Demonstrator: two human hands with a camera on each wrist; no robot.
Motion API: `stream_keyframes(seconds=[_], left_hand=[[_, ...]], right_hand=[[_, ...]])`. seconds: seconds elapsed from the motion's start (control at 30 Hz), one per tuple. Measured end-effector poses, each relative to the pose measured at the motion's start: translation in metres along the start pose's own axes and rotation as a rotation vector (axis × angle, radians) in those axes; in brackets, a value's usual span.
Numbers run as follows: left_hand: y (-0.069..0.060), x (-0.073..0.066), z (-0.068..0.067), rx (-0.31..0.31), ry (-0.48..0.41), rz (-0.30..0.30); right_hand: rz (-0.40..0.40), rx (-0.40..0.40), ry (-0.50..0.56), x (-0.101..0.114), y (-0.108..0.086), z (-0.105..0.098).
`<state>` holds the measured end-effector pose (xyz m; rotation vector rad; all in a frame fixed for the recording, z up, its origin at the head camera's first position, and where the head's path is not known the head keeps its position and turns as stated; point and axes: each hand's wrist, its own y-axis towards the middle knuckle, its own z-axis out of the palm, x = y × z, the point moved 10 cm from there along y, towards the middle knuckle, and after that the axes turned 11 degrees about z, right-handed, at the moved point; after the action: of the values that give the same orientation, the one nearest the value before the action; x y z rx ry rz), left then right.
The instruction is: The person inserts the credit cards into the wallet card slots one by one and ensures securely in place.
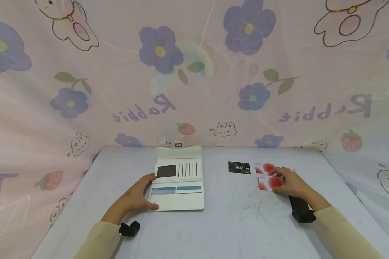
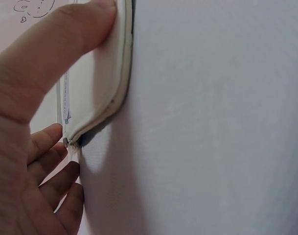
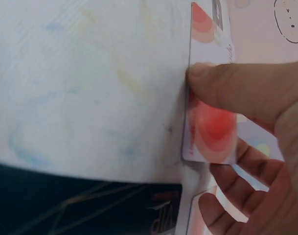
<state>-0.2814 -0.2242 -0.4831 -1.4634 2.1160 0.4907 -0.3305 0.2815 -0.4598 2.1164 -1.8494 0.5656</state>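
Note:
An unfolded white wallet (image 1: 178, 203) lies on the table, with card slots and two bluish cards in its lower pocket. My left hand (image 1: 134, 196) rests along its left side. In the left wrist view the thumb (image 2: 65, 46) lies on top of the wallet edge, and the other fingers extend beside it. On the right, my right hand (image 1: 290, 183) pinches a white card with red circles (image 1: 269, 182) by its long edge. In the right wrist view the thumb (image 3: 222, 88) presses on its face. Another red-and-white card (image 1: 262, 167) lies just behind it.
A black VIP card (image 1: 239, 167) lies between the wallet and the red cards. Below my right wrist is a dark card (image 3: 90, 205) with VIP lettering. A pale card (image 3: 200, 213) shows beside my fingers. The patterned curtain (image 1: 194, 90) hangs along the table's far edge.

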Motion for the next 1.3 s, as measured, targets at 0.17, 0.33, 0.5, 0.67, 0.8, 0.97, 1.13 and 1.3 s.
stream_keyframes(seconds=[0.17,0.33,0.5,0.67,0.8,0.97,1.13,1.3], left_hand=[[-0.002,0.001,0.001,-0.001,-0.006,-0.008],[-0.002,0.001,0.002,0.001,0.005,-0.013],[-0.001,0.000,0.001,-0.002,0.006,-0.004],[0.000,0.000,0.001,-0.003,0.008,-0.001],[-0.001,0.000,0.001,-0.005,0.004,0.006],[0.000,-0.001,0.000,0.001,0.005,0.017],[0.001,-0.001,0.000,0.004,0.005,0.021],[0.001,0.001,0.001,0.009,0.012,0.008]], right_hand=[[0.011,0.001,0.021,-0.002,-0.001,-0.002],[0.014,-0.019,0.049,-0.004,-0.002,-0.010],[0.020,-0.011,0.102,-0.001,-0.004,-0.017],[0.020,-0.011,0.099,0.003,-0.004,-0.022],[0.003,-0.026,0.076,0.005,-0.004,-0.025],[-0.016,-0.042,0.066,0.008,-0.005,-0.026],[-0.014,-0.048,0.073,0.014,-0.006,-0.027],[-0.014,-0.036,0.082,0.027,-0.007,-0.026]])
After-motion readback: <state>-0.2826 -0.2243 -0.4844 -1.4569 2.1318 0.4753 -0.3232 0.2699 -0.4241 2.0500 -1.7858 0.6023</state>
